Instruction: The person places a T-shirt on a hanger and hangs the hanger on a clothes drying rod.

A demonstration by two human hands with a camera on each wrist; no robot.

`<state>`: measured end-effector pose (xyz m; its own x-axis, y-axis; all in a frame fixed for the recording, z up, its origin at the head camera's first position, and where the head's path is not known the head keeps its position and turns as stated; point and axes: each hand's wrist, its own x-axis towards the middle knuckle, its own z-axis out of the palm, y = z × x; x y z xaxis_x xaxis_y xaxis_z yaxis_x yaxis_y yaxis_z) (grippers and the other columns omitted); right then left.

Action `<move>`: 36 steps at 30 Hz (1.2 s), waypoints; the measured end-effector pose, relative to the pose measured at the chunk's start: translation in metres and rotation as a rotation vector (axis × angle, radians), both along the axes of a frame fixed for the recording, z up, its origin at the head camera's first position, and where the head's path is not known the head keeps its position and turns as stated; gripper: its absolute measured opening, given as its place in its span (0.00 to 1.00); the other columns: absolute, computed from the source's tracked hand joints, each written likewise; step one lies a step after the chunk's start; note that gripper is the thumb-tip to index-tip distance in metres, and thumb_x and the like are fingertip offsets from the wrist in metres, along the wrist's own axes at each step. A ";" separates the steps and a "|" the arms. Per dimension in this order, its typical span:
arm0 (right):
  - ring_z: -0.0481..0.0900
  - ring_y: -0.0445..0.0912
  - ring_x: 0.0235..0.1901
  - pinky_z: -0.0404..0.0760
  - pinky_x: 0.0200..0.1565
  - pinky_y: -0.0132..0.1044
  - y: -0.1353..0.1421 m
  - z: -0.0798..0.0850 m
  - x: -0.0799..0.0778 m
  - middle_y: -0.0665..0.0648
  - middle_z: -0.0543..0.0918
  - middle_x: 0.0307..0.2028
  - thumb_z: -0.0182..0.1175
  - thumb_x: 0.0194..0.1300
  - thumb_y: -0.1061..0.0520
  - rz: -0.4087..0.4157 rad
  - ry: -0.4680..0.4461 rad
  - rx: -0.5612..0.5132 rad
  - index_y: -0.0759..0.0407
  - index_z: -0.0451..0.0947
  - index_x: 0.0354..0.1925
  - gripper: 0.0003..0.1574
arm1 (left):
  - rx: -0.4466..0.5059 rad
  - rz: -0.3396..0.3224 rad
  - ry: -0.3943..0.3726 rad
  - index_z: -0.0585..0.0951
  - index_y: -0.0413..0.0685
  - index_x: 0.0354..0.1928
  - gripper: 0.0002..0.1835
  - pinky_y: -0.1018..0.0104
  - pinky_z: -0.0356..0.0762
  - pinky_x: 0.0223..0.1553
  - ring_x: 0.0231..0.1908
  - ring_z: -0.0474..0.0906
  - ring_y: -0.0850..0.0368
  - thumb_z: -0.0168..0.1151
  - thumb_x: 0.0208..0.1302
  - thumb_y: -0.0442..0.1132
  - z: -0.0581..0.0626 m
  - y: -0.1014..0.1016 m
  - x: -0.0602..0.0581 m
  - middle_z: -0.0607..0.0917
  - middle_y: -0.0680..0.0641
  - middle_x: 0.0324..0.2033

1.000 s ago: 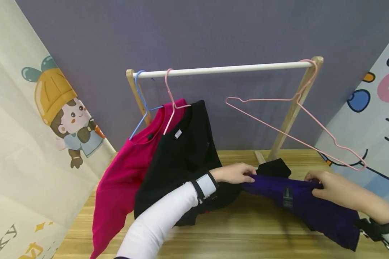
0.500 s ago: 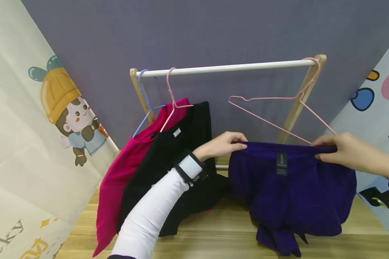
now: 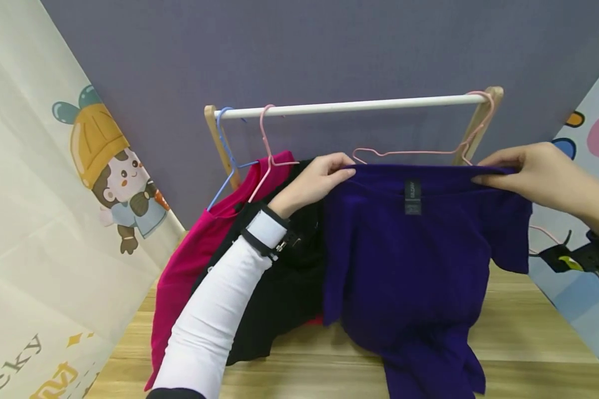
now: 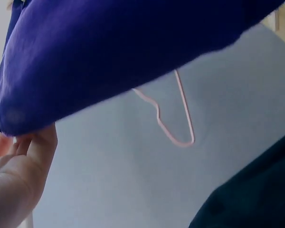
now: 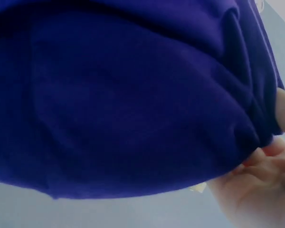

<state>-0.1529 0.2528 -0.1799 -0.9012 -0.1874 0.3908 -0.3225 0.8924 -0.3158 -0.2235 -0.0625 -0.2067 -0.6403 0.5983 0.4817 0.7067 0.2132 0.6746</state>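
Note:
A purple T-shirt [image 3: 409, 266] hangs spread between my two hands, its neck edge up and the dark label facing me. My left hand [image 3: 313, 183] pinches the upper left edge between thumb and fingers. At the upper right edge, my right hand [image 3: 534, 169] pinches the cloth the same way. Behind the shirt a pink hanger [image 3: 409, 152] hangs at the right end of the white rail; the shirt hides most of it. In the left wrist view, one end of this hanger [image 4: 192, 135] shows below the purple cloth. The right wrist view is mostly filled by the shirt [image 5: 133, 114].
On the rail [image 3: 354, 106] at the left hang a magenta top [image 3: 179, 299] on a blue hanger [image 3: 223, 136] and a black top [image 3: 259, 327] on a pink hanger [image 3: 265, 136]. The rack stands on a wooden surface [image 3: 519, 332] before a grey backdrop [image 3: 329, 50].
Both hands have lifted the purple T-shirt from low near the wooden surface up to just under the rail. It has unfolded downward and now covers much of the right pink hanger.

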 end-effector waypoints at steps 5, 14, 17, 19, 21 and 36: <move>0.68 0.25 0.22 0.66 0.23 0.20 -0.005 0.004 -0.004 0.68 0.81 0.31 0.61 0.54 0.53 0.002 0.025 -0.103 0.64 0.78 0.37 0.16 | 0.098 0.103 0.068 0.75 0.36 0.36 0.05 0.67 0.68 0.37 0.30 0.71 0.60 0.51 0.60 0.31 0.008 -0.010 -0.004 0.79 0.42 0.30; 0.66 0.23 0.27 0.72 0.32 0.27 -0.010 -0.010 -0.011 0.69 0.80 0.37 0.58 0.57 0.54 0.035 0.002 -0.137 0.64 0.77 0.41 0.16 | 0.106 0.170 0.075 0.75 0.36 0.36 0.06 0.66 0.68 0.37 0.30 0.71 0.58 0.51 0.60 0.31 0.002 -0.020 -0.006 0.78 0.42 0.29; 0.70 0.28 0.30 0.76 0.38 0.47 -0.010 -0.022 -0.014 0.69 0.80 0.36 0.57 0.58 0.56 0.061 -0.022 -0.114 0.65 0.77 0.40 0.14 | 0.067 0.162 0.062 0.75 0.38 0.36 0.06 0.65 0.68 0.36 0.30 0.71 0.57 0.51 0.61 0.33 -0.007 -0.020 -0.008 0.78 0.44 0.29; 0.75 0.37 0.33 0.72 0.39 0.60 -0.010 -0.032 -0.015 0.69 0.80 0.36 0.56 0.59 0.57 0.080 -0.048 -0.108 0.66 0.76 0.40 0.14 | 0.035 0.163 0.057 0.75 0.40 0.36 0.06 0.64 0.67 0.36 0.30 0.70 0.57 0.51 0.62 0.34 -0.014 -0.020 -0.008 0.78 0.45 0.29; 0.77 0.49 0.36 0.73 0.39 0.59 -0.009 -0.041 -0.017 0.68 0.81 0.35 0.55 0.59 0.58 0.087 -0.068 -0.101 0.66 0.76 0.40 0.13 | 0.001 0.164 0.055 0.75 0.42 0.36 0.05 0.64 0.67 0.36 0.30 0.69 0.58 0.50 0.62 0.35 -0.021 -0.019 -0.008 0.77 0.46 0.28; 0.74 0.63 0.39 0.73 0.37 0.59 -0.001 -0.086 -0.025 0.71 0.79 0.38 0.53 0.61 0.56 0.151 -0.163 -0.074 0.68 0.74 0.43 0.17 | -0.147 0.116 0.018 0.76 0.49 0.27 0.07 0.66 0.66 0.28 0.21 0.66 0.61 0.55 0.60 0.43 -0.058 -0.011 -0.007 0.71 0.53 0.15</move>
